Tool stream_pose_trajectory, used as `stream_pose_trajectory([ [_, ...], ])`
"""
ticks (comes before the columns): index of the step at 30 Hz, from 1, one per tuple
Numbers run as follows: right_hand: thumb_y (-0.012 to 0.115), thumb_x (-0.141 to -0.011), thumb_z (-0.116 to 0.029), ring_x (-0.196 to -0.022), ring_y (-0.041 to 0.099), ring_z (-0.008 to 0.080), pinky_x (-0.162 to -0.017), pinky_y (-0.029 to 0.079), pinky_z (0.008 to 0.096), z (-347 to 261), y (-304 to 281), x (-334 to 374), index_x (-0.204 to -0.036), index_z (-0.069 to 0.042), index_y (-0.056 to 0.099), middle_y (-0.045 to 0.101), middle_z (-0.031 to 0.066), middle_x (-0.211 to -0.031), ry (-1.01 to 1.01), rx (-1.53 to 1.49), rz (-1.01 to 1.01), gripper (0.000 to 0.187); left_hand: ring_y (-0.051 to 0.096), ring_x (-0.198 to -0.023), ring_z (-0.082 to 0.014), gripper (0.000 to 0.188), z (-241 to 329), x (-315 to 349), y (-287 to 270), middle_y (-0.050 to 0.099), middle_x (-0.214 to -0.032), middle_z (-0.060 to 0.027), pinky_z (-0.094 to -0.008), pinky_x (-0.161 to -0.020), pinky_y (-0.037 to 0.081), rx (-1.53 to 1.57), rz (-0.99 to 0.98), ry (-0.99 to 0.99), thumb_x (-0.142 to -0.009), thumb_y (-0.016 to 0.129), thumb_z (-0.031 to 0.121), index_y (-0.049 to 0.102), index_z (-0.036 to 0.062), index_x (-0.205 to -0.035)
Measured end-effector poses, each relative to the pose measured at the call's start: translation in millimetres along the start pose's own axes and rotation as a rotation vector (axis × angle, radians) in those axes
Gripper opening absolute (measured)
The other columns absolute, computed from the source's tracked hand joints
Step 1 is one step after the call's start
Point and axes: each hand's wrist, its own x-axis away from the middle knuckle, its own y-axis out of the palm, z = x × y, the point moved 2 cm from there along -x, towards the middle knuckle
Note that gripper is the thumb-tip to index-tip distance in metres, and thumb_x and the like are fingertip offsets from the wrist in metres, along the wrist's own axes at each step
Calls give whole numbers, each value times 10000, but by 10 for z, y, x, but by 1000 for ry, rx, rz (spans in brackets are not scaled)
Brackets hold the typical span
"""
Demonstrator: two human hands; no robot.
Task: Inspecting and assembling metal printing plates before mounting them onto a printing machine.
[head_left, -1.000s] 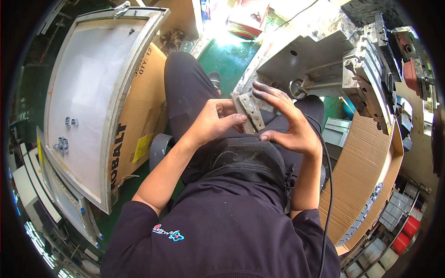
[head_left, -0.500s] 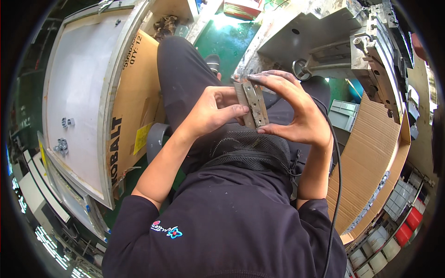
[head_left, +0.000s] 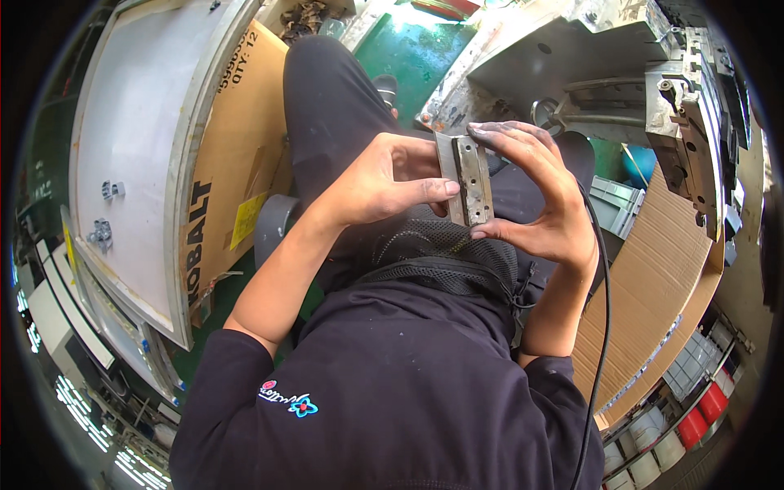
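Above my lap is a small oblong metal block (head_left: 472, 181), grey-brown, with a row of holes and a thin flat metal strip along its left side. My left hand (head_left: 382, 181) grips its left side, thumb on the strip and the fingers partly hidden behind. At its two ends, the fingertips and thumb of my right hand (head_left: 549, 196) pinch the block from above and below. Dark smudges mark the fingertips.
A large cardboard box (head_left: 231, 155) and a white framed panel (head_left: 135, 155) stand on the left. To the right is another cardboard box (head_left: 645, 286). A metal machine (head_left: 563, 61) with a handwheel stands ahead. A black cable (head_left: 606, 318) runs past my right arm.
Both hands and the block sit slightly further right in the picture, and the block is a little more upright. The surroundings have shifted in view; the grip looks the same.
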Motion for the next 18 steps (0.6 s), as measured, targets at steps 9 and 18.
stream_pose_trajectory([
  [9, 857, -566, -244, -1215, 538, 287, -1049, 338, 444, 0, 27, 7, -1280, -11, 542, 597, 135, -1256, -11, -24, 16, 815, 648, -895, -142, 353, 15, 15, -2, 686, -1010, -122, -288, -775, 531, -5, -7, -6, -842, 704, 128, 629, -66, -1127],
  [18, 861, -560, -244, -1227, 531, 291, -1049, 337, 450, -7, 22, 14, -1274, -10, 544, 600, 123, -1255, -3, -31, 16, 815, 648, -882, -138, 358, 14, 18, 4, 685, -999, -119, -288, -761, 535, 9, -20, -16, -849, 699, 122, 615, -74, -1137],
])
